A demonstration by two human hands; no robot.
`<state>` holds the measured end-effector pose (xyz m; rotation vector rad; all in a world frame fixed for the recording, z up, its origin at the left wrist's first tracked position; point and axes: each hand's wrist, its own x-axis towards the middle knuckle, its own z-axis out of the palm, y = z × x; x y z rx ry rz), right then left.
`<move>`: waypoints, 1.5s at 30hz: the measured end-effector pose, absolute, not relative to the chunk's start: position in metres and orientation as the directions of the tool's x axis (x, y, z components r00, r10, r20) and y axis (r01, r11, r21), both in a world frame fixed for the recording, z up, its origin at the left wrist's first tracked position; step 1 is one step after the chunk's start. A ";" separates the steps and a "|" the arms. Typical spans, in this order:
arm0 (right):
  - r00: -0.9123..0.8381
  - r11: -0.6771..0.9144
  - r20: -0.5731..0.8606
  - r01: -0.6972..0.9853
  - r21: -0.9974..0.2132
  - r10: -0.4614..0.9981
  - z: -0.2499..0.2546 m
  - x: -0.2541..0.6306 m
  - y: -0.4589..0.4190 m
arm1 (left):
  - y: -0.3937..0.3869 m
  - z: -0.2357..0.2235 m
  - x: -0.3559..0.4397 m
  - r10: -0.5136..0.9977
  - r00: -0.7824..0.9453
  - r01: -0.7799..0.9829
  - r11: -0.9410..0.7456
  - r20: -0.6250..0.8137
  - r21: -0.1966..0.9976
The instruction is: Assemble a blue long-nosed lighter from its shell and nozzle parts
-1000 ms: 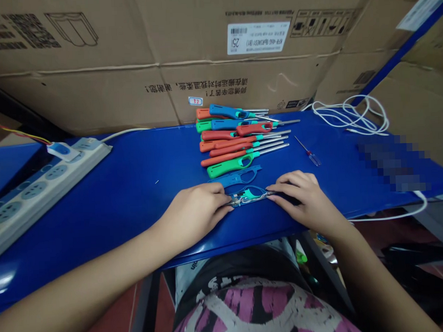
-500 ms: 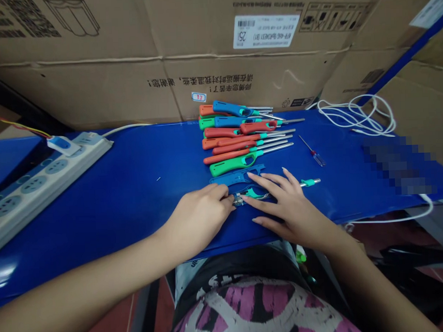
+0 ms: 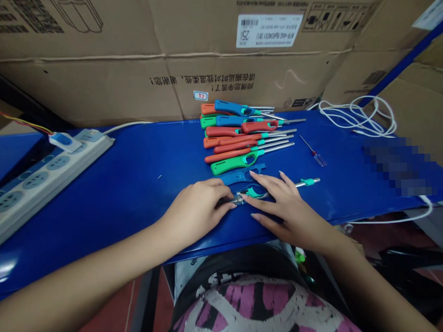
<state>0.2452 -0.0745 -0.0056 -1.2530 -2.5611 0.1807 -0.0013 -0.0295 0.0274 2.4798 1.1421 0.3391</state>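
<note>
An opened stick lighter with a teal trigger and bare metal innards lies on the blue table, its metal nozzle pointing right. My left hand has its fingers curled together, pinching the lighter's left end. My right hand lies flat over its middle with fingers spread, fingertips on the innards. A loose blue shell half lies just behind my hands.
A pile of red, green and blue stick lighters sits behind the hands. A small screwdriver lies to the right, a white cable coil far right, a power strip on the left. Cardboard boxes wall the back.
My right hand has opened from a curled grip and slid left, fingers flat over the lighter's middle, baring the metal nozzle. My left hand has stayed pinched on the left end.
</note>
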 end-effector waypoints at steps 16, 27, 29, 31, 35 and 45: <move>-0.595 0.622 0.180 0.752 -0.218 0.783 -0.007 0.246 -0.075 | -0.023 0.029 -0.004 0.790 0.611 0.624 -0.519 0.050 0.584; -0.599 0.626 0.181 0.747 -0.223 0.780 -0.009 0.246 -0.074 | -0.025 0.031 -0.002 0.792 0.610 0.649 -0.502 0.003 0.572; -0.601 0.624 0.170 0.749 -0.221 0.781 -0.009 0.246 -0.074 | -0.025 0.031 -0.003 0.798 0.603 0.656 -0.502 0.008 0.564; -0.602 0.622 0.158 0.751 -0.222 0.783 -0.009 0.246 -0.074 | -0.025 0.031 -0.003 0.800 0.600 0.660 -0.502 0.009 0.559; -0.613 0.633 0.160 0.740 -0.228 0.774 -0.008 0.247 -0.074 | -0.023 0.030 -0.005 0.788 0.615 0.635 -0.517 0.030 0.573; -0.395 0.563 0.446 0.747 -0.353 0.803 -0.009 0.259 -0.075 | -0.027 0.029 -0.003 0.760 0.646 0.668 -0.608 0.070 0.429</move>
